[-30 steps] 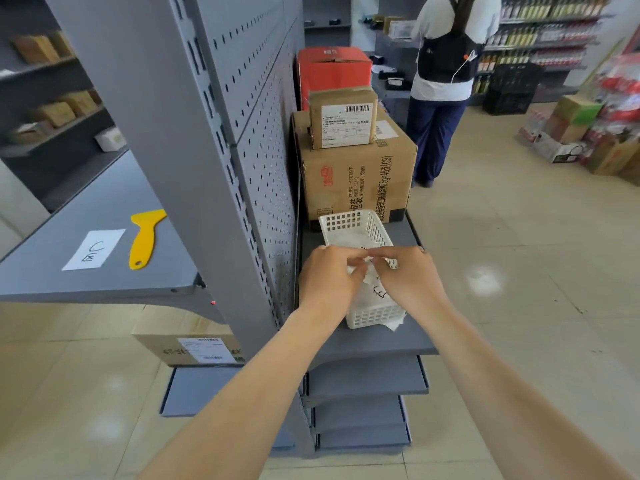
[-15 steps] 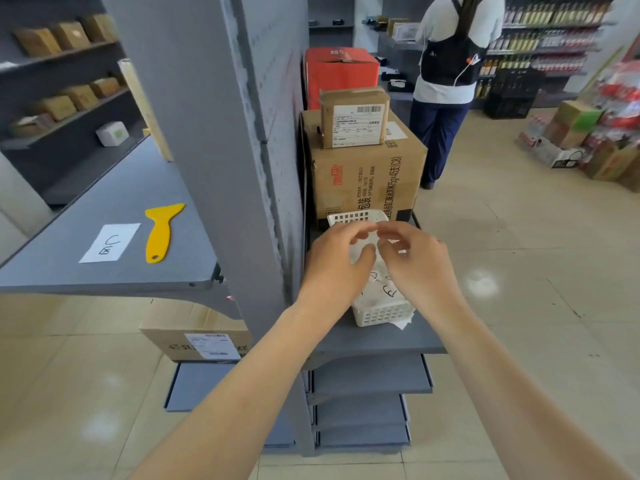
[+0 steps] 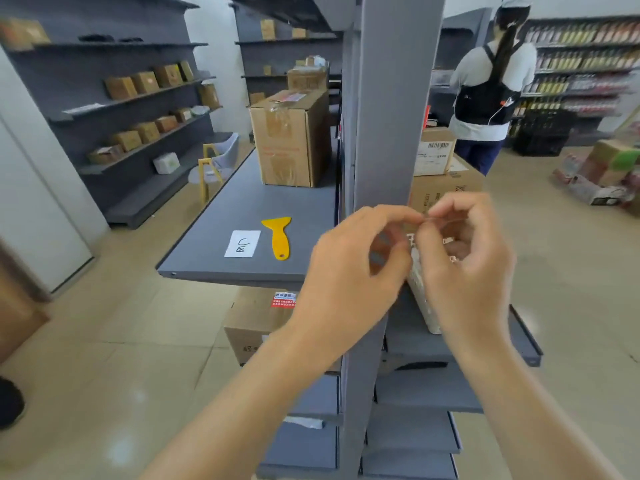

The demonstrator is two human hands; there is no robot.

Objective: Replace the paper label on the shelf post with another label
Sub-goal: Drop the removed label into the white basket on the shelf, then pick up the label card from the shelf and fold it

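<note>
Both hands have lifted from the basket to the shelf post [image 3: 394,98]. Left hand [image 3: 349,271] and right hand [image 3: 467,268] meet fingertip to fingertip, grip pinched on something thin, too blurred to identify. Old label [image 3: 242,243] lies by the scraper [image 3: 278,235].

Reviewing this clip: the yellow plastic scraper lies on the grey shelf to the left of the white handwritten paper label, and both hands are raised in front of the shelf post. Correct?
Not quite. In the head view the yellow plastic scraper lies to the right of the white handwritten paper label, not the left, on the grey shelf. The rest stands: the left hand and right hand are raised in front of the grey shelf post.
</note>
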